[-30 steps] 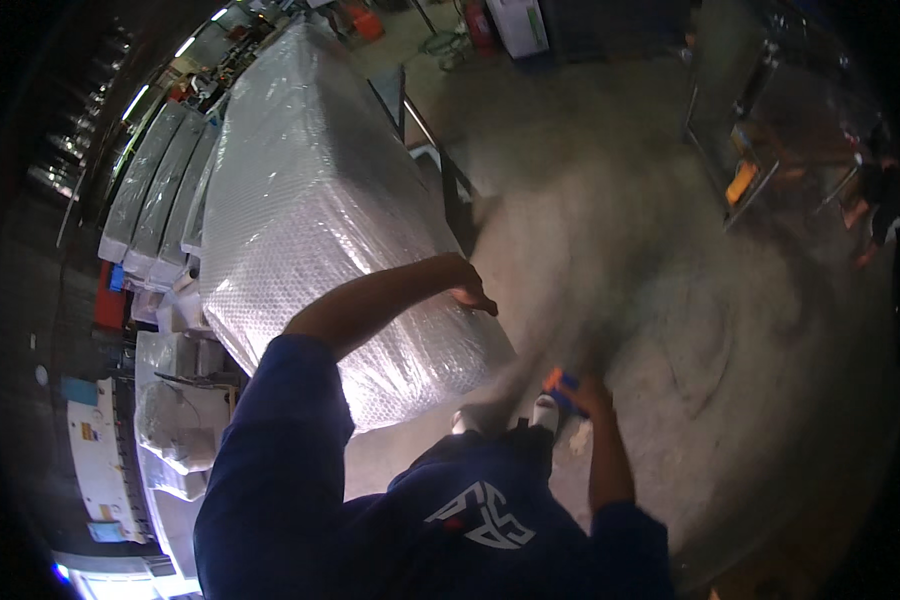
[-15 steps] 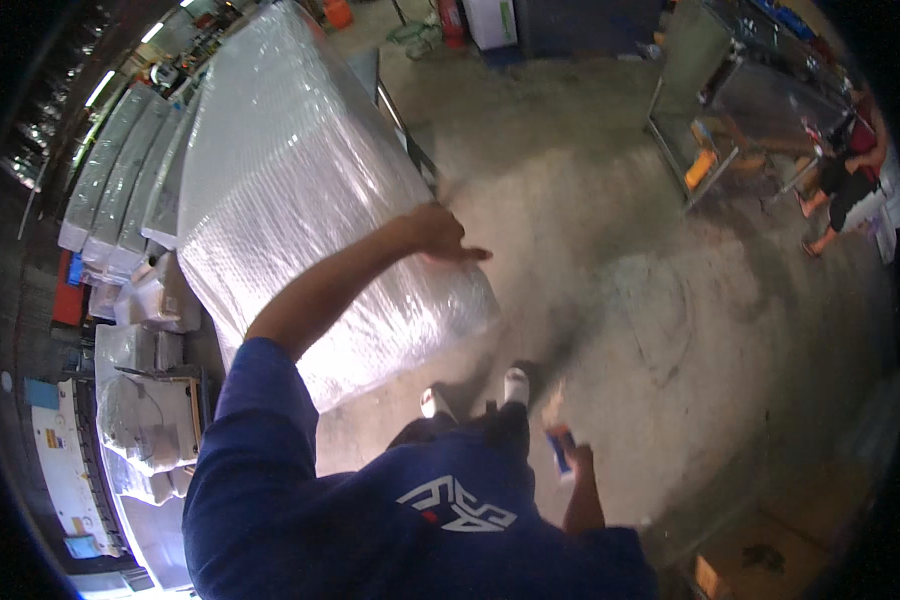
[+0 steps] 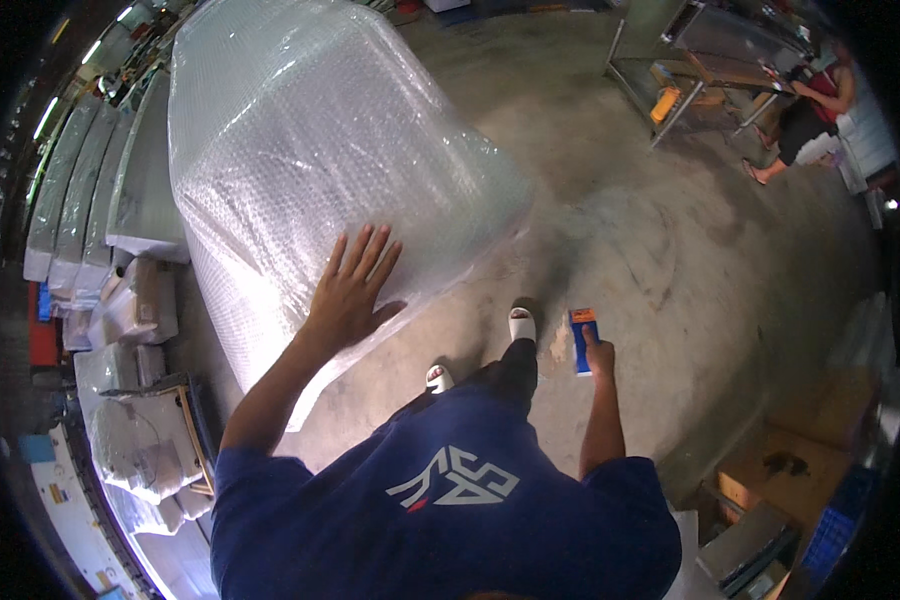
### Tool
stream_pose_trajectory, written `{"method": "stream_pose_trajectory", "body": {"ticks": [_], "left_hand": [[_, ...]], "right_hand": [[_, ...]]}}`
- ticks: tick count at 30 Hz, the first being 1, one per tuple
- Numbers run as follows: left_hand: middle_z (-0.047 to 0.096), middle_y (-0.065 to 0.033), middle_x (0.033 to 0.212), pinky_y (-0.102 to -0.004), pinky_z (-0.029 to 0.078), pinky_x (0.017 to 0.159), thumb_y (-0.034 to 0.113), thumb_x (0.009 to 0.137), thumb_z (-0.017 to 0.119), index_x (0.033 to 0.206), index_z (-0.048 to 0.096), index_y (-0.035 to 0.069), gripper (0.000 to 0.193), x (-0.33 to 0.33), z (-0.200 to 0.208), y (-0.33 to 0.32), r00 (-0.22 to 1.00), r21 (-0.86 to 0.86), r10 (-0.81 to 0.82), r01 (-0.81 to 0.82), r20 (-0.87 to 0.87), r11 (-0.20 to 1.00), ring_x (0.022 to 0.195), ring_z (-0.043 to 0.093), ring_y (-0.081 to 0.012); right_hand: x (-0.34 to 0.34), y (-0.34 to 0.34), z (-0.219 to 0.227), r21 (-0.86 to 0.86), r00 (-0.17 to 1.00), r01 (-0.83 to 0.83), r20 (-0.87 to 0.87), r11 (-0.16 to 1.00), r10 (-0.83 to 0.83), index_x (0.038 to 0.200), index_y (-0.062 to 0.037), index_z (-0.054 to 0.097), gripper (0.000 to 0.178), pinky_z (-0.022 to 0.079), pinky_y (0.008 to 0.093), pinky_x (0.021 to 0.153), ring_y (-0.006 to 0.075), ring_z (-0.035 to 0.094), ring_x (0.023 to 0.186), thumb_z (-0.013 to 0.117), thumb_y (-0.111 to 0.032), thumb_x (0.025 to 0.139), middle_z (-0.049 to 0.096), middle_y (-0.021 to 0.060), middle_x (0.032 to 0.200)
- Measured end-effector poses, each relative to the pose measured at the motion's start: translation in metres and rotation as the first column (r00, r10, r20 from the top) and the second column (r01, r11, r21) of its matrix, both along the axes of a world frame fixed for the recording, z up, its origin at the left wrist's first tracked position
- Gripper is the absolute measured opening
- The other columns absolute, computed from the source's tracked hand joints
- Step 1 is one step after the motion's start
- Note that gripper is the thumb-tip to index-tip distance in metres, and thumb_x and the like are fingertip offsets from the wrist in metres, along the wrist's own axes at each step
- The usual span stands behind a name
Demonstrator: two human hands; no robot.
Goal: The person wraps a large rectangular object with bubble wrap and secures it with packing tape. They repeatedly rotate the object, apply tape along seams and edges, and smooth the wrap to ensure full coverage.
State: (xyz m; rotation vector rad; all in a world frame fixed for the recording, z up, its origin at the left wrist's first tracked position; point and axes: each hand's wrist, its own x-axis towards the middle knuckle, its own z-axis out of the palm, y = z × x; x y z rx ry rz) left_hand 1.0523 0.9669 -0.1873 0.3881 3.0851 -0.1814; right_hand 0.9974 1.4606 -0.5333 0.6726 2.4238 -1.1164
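Observation:
A large upright block wrapped in clear bubble wrap stands ahead of me on the left. My left hand is spread flat over its near edge, fingers apart, and seems to rest on the wrap. The wrap's loose lower edge hangs by my wrist. On the right, my right hand is closed around a flat blue-and-orange oblong thing, held out over the floor beside my leg. Its kind cannot be made out.
Several wrapped panels lean at the far left, with wrapped bundles nearer. A person sits at the far right by a metal-framed table. A cardboard box and a blue crate are at the lower right.
My left hand has come back toward me and opened flat at the wrap. My right hand has moved forward with the blue-and-orange thing. The view has shifted.

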Motion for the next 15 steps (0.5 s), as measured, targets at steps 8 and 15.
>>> {"method": "stream_pose_trajectory", "body": {"ticks": [8,15], "left_hand": [[0.019,-0.0141,0.169,-0.0534,0.009,0.128,0.053,0.099,0.056,0.16,0.03,0.009,0.08,0.062,-0.024,-0.025,0.995,0.03,-0.023,0.027,-0.099,0.999,0.158,0.014,-0.0315],[0.02,-0.0188,0.168,-0.0567,0.016,0.125,0.05,0.093,0.068,0.158,0.036,0.019,0.078,0.137,-0.031,-0.082,0.955,0.193,0.027,0.032,-0.297,0.981,0.156,0.018,-0.0365]], "right_hand": [[0.146,-0.145,0.057,-0.368,0.959,0.278,0.055,0.887,-0.277,0.094,0.001,0.075,0.061,0.052,0.0323,0.065,0.0169,0.067,0.069,0.068,-0.06,0.093,0.072,0.0079,0.083],[0.196,-0.177,0.09,-0.465,0.993,0.109,0.008,0.879,-0.119,0.088,-0.0041,0.076,0.058,0.053,0.0307,0.064,0.0155,0.068,0.066,0.066,-0.061,0.093,0.071,0.0054,0.077]]}}
